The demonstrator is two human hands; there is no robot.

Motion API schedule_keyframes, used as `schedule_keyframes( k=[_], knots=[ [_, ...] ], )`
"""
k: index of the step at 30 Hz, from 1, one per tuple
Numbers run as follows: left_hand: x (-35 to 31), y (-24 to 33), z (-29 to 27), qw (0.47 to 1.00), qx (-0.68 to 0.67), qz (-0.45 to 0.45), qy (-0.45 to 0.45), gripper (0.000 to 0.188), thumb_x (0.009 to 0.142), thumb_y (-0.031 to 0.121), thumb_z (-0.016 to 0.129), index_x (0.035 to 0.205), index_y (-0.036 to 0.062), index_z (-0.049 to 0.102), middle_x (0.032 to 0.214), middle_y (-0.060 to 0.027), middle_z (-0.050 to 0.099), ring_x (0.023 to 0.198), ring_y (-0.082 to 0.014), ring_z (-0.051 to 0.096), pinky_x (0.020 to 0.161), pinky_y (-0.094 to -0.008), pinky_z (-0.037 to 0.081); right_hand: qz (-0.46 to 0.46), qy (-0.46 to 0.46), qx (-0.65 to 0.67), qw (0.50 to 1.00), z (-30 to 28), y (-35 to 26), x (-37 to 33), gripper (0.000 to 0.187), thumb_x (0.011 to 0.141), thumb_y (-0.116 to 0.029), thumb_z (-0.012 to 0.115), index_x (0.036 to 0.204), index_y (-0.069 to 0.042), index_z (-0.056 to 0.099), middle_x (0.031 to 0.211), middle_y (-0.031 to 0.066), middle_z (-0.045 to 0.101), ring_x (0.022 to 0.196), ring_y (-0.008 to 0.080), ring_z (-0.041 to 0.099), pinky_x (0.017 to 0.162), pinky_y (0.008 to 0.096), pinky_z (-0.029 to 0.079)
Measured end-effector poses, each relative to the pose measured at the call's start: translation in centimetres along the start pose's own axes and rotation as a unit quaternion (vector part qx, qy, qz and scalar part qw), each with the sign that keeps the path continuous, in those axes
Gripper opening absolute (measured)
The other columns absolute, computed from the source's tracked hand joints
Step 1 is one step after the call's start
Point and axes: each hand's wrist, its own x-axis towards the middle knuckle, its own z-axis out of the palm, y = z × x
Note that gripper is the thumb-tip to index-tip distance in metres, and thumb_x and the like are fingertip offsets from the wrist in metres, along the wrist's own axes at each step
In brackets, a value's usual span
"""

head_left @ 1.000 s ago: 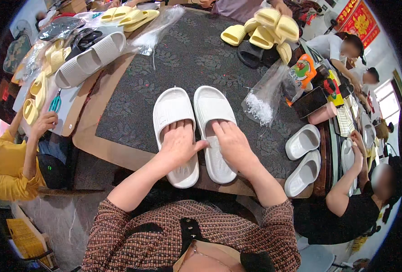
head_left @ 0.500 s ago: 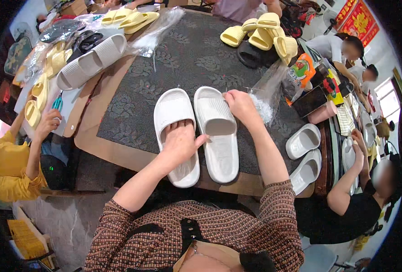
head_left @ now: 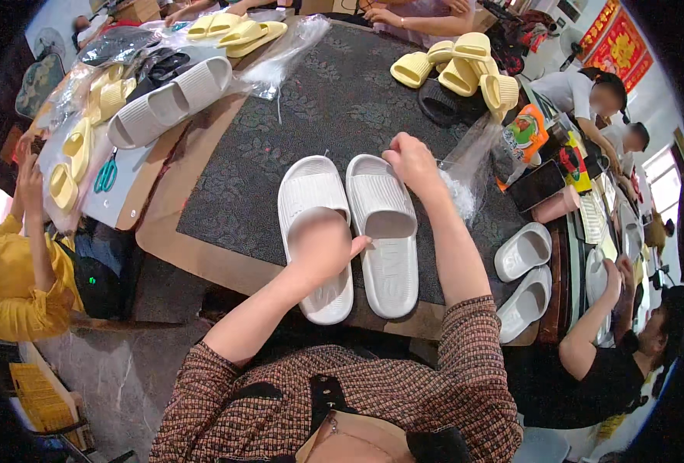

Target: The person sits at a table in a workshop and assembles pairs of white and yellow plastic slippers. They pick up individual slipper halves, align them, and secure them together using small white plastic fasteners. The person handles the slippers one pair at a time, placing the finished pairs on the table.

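Two white slide sandals lie side by side on a dark patterned mat (head_left: 334, 100). My left hand (head_left: 323, 251) rests flat on the strap of the left sandal (head_left: 315, 231), fingers spread. My right hand (head_left: 413, 163) is at the toe end of the right sandal (head_left: 387, 231), fingers curled at the edge of a clear plastic bag (head_left: 469, 166) that lies just right of it. Whether the fingers pinch the bag I cannot tell.
Yellow sandals (head_left: 461, 65) are piled at the mat's far right, more yellow sandals (head_left: 238, 29) at the far left. Larger pale sandals (head_left: 168, 100) and scissors (head_left: 105, 174) lie left. Another white pair (head_left: 523, 278) sits right. Several other people sit around the table.
My right hand has left the right sandal's strap and travelled up past its toe end to the plastic bag. My left hand stays on the left sandal.
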Motion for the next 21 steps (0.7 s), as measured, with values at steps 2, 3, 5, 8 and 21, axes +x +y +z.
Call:
schedule_keyframes(
  k=[2, 3, 5, 8, 21],
  knots=[
    [0.0, 0.2, -0.4, 1.000, -0.002, -0.005, -0.006, 0.071, 0.085, 0.049, 0.059, 0.123, -0.0094, 0.045, 0.121, -0.0275, 0.051, 0.117, -0.0410, 0.046, 0.099, -0.0502, 0.032, 0.043, -0.008, 0.031, 0.999, -0.8, 0.8, -0.4, 0.027, 0.082, -0.024, 0.063, 0.090, 0.001, 0.061, 0.092, 0.0244, 0.064, 0.091, 0.0403, 0.061, 0.081, 0.0473, 0.048],
    [0.0, 0.3, -0.5, 1.000, -0.003, -0.007, -0.009, 0.071, 0.085, 0.048, 0.059, 0.123, -0.0093, 0.045, 0.121, -0.0275, 0.051, 0.117, -0.0410, 0.046, 0.099, -0.0503, 0.031, 0.065, -0.012, 0.046, 0.997, -1.3, 1.4, -0.6, 0.027, 0.082, -0.025, 0.063, 0.089, 0.002, 0.061, 0.092, 0.0248, 0.064, 0.091, 0.0402, 0.061, 0.081, 0.0475, 0.048],
    [0.1, 0.3, -0.2, 1.000, 0.010, -0.004, 0.007, 0.070, 0.085, 0.049, 0.059, 0.123, -0.0087, 0.045, 0.121, -0.0277, 0.051, 0.118, -0.0407, 0.045, 0.100, -0.0503, 0.030, 0.029, -0.006, -0.005, 1.000, -0.9, 2.7, -0.7, 0.031, 0.083, -0.027, 0.062, 0.084, 0.004, 0.065, 0.087, 0.0262, 0.065, 0.087, 0.0405, 0.063, 0.079, 0.0463, 0.049],
    [0.0, 0.1, -0.1, 1.000, 0.013, 0.000, 0.010, 0.071, 0.085, 0.049, 0.059, 0.123, -0.0095, 0.044, 0.123, -0.0276, 0.050, 0.119, -0.0405, 0.044, 0.100, -0.0503, 0.030, 0.028, -0.052, -0.032, 0.998, -0.7, 2.8, -1.1, 0.032, 0.082, -0.027, 0.062, 0.080, 0.004, 0.069, 0.085, 0.0254, 0.065, 0.081, 0.0406, 0.064, 0.077, 0.0439, 0.050],
    [0.1, 0.1, -0.5, 1.000, -0.023, -0.014, -0.013, 0.071, 0.085, 0.048, 0.059, 0.123, -0.0110, 0.043, 0.123, -0.0294, 0.049, 0.118, -0.0432, 0.044, 0.100, -0.0513, 0.031, -0.148, -0.116, 0.163, 0.969, 4.3, -4.6, 4.1, 0.016, 0.078, -0.012, 0.062, 0.090, -0.003, 0.065, 0.084, 0.0140, 0.067, 0.078, 0.0266, 0.065, 0.072, 0.0359, 0.050]
  ],
)
